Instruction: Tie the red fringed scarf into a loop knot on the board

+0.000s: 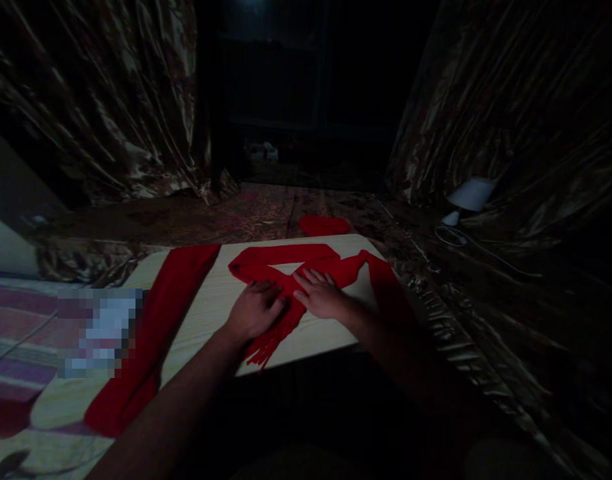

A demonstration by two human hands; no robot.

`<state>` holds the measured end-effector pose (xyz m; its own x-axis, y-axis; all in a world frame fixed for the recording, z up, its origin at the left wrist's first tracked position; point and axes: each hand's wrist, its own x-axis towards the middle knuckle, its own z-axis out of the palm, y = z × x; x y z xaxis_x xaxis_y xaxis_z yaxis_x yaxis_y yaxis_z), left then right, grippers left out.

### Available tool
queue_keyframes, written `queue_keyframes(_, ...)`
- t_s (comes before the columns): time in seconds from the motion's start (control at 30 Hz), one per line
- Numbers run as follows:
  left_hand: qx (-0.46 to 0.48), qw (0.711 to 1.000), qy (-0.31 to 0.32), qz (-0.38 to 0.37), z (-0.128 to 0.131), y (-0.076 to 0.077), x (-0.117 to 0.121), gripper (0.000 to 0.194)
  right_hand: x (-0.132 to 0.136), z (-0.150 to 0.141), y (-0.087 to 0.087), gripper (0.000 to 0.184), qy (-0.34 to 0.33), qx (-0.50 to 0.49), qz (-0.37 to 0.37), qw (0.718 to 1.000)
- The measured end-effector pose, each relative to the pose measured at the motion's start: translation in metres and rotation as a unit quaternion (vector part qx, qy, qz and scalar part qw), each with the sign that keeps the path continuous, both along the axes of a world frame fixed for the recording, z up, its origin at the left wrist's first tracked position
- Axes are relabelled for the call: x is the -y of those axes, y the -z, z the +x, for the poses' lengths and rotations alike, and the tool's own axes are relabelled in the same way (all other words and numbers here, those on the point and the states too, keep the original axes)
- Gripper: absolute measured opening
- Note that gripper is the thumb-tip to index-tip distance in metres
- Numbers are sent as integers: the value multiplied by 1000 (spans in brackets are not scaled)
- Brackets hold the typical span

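Note:
A red scarf point(286, 254) lies looped on a light wood-grain board point(206, 320), its fringed end pointing toward me and another part running off over the right side. My left hand point(256, 310) rests palm down on the scarf near the fringe, fingers spread. My right hand point(321, 293) presses flat on the crossing part of the loop, fingers apart. Neither hand grips anything. Along the board's left side lies a long folded strip of red cloth point(173, 313). The cloth under both palms is hidden.
A further red piece of cloth point(323, 225) lies beyond the board's far edge. At the right stands a small white lamp point(472, 193) with a loose cord. Patterned curtains point(151, 100) hang on both sides. A striped cloth point(16, 327) and a blurred-out patch are at left. The room is dark.

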<state>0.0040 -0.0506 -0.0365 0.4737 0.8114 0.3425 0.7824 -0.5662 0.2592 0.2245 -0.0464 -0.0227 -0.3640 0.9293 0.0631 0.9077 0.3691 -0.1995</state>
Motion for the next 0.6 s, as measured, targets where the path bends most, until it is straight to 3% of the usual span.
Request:
queue_keyframes(0.2, 77, 997, -1, 32, -2, -3, -1, 41, 13, -14, 9, 70, 10, -12, -25, 1000)
queue_keyframes(0.3, 104, 992, 67, 28, -2, 2, -2, 46, 15, -16, 9, 65, -3, -39, -12, 999)
queue_keyframes(0.4, 56, 991, 119, -19, -2, 10, -4, 55, 10, -5, 1, 51, 2, -96, 32, 995)
queue_keyframes(0.53, 13, 992, 111, -53, -2, 16, -7, 55, 5, 39, -16, 30, 159, -87, 87, 980)
queue_keyframes(0.6, 15, 993, 107, -49, -1, 17, -8, 55, 2, 69, -22, 33, 247, -32, 91, 964)
